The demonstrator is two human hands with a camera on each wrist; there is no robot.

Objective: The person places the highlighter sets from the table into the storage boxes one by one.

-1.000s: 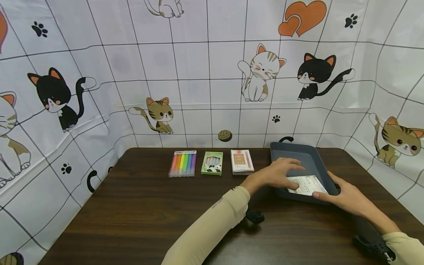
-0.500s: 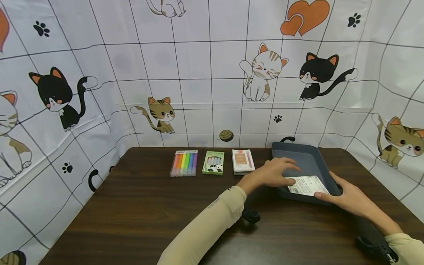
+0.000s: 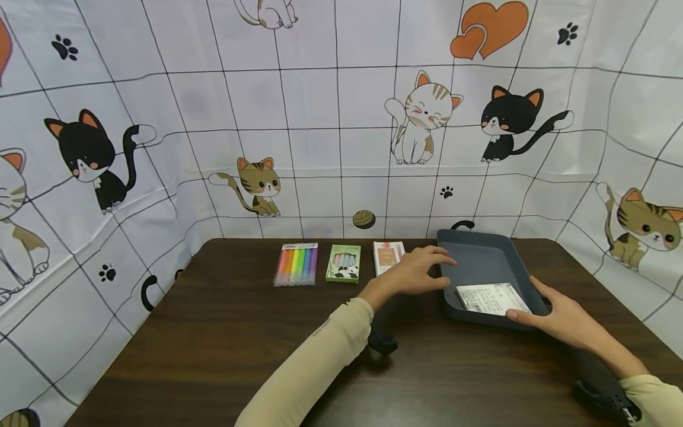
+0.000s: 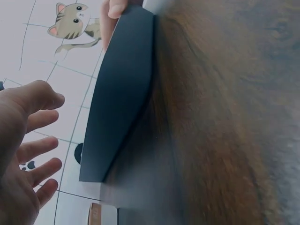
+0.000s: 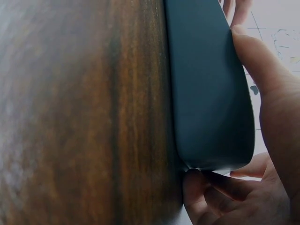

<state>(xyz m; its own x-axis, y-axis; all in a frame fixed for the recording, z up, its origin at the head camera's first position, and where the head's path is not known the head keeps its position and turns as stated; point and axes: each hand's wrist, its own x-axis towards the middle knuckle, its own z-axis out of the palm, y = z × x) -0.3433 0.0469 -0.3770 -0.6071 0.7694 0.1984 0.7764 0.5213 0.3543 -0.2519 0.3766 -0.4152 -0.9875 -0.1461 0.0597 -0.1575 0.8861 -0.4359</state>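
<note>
A dark grey tray [image 3: 480,261] sits at the right rear of the brown table [image 3: 240,344]. A white printed packet [image 3: 491,298] lies at the tray's near end. My right hand [image 3: 552,317] grips the tray's near right corner; in the right wrist view the thumb [image 5: 262,79] lies over the tray's rim [image 5: 206,93] and the fingers [image 5: 211,187] curl round its corner. My left hand [image 3: 418,268] hovers open at the tray's left edge, holding nothing. In the left wrist view its spread fingers [image 4: 33,140] are beside the tray's outer wall [image 4: 122,93].
Along the table's back edge lie a pack of coloured markers [image 3: 296,264], a green panda box [image 3: 343,263] and an orange-and-white box [image 3: 386,254], partly hidden by my left hand. Cat-print cloth walls [image 3: 320,118] close in the back and sides.
My left hand has lifted off the white packet and moved left out of the tray, towards the orange-and-white box. The right hand has kept its grip on the tray corner.
</note>
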